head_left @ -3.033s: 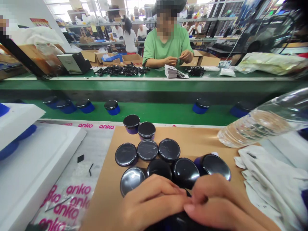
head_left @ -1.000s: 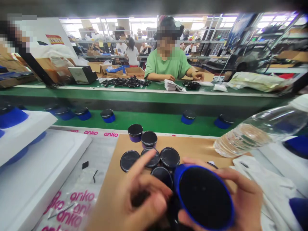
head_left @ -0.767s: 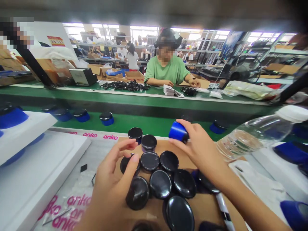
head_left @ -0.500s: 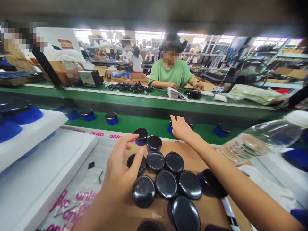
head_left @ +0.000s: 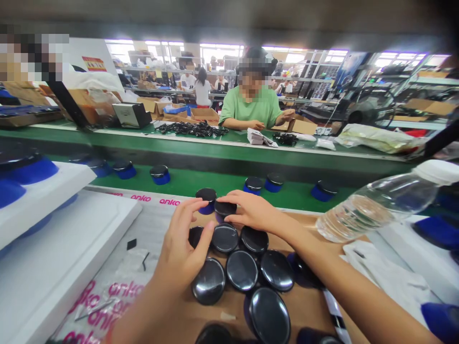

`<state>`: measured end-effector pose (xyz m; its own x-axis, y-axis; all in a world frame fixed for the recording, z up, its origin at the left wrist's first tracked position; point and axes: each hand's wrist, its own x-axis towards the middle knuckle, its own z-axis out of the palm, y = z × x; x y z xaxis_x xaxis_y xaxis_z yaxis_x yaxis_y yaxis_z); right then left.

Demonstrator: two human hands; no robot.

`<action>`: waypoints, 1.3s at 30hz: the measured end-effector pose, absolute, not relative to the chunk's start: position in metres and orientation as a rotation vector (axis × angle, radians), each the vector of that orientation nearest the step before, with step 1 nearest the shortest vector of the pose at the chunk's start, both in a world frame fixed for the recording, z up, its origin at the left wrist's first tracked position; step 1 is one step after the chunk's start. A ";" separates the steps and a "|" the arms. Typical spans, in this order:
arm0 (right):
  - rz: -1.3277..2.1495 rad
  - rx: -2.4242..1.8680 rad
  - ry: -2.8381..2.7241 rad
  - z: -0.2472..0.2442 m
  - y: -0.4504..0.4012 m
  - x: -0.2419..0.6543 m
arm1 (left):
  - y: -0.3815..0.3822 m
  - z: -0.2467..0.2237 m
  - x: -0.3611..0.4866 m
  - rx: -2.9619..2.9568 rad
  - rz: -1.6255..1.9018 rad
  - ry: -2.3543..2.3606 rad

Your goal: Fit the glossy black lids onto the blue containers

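Several round pieces with glossy black tops and blue sides stand in a cluster on a brown cardboard sheet (head_left: 172,320). My right hand (head_left: 254,210) reaches in from the right, its fingers and thumb round the sides of one black-topped piece (head_left: 225,208) at the far end of the cluster. My left hand (head_left: 184,243) is open on the cluster's left side, thumb and fingers apart, partly covering another piece (head_left: 195,235). Just beyond its fingertips stands a further black-topped piece (head_left: 206,195).
Separate black-and-blue pieces (head_left: 159,175) sit along the green belt (head_left: 197,179). White foam trays (head_left: 71,234) are at left. A water bottle (head_left: 373,200) leans at right beside a white cloth (head_left: 390,277). Across the line, a person in green (head_left: 251,105) works.
My right hand has come back from the belt to a piece at the far end of the cluster. Two pieces on the belt are now uncovered. My left hand stays nearly in place.
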<state>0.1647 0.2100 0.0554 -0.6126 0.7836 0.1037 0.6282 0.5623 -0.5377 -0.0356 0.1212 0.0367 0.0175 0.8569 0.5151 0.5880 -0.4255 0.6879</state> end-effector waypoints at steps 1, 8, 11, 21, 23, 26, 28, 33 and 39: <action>0.626 -1.165 -2.405 0.057 0.206 0.168 | 0.121 0.037 -0.036 2.033 1.370 1.485; 0.912 -0.960 -2.082 0.076 0.121 0.179 | 0.102 0.037 -0.038 2.446 0.897 1.083; 0.867 -0.999 -2.059 0.080 0.120 0.187 | 0.097 0.031 -0.037 2.438 0.969 1.012; 0.100 -1.693 -2.103 0.036 0.282 0.224 | 0.103 0.030 -0.040 2.418 1.258 1.170; 0.068 -1.779 -2.104 0.027 0.293 0.221 | 0.104 0.032 -0.042 2.418 1.285 1.182; 0.095 -1.874 -2.116 0.025 0.309 0.219 | 0.105 0.033 -0.044 2.387 1.283 1.207; 0.151 -1.912 -2.131 0.027 0.322 0.219 | 0.105 0.034 -0.046 2.373 1.271 1.224; 0.125 -1.956 -2.076 0.033 0.340 0.225 | 0.104 0.038 -0.047 2.287 1.284 1.218; -0.013 -1.828 -2.002 0.053 0.328 0.234 | 0.105 0.048 -0.042 1.930 1.454 1.405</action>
<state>0.2339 0.3276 0.0533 -0.0407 0.9485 0.3141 0.9525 0.1319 -0.2746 -0.0422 0.1052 0.0478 -0.0155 0.8500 0.5266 0.4969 -0.4505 0.7417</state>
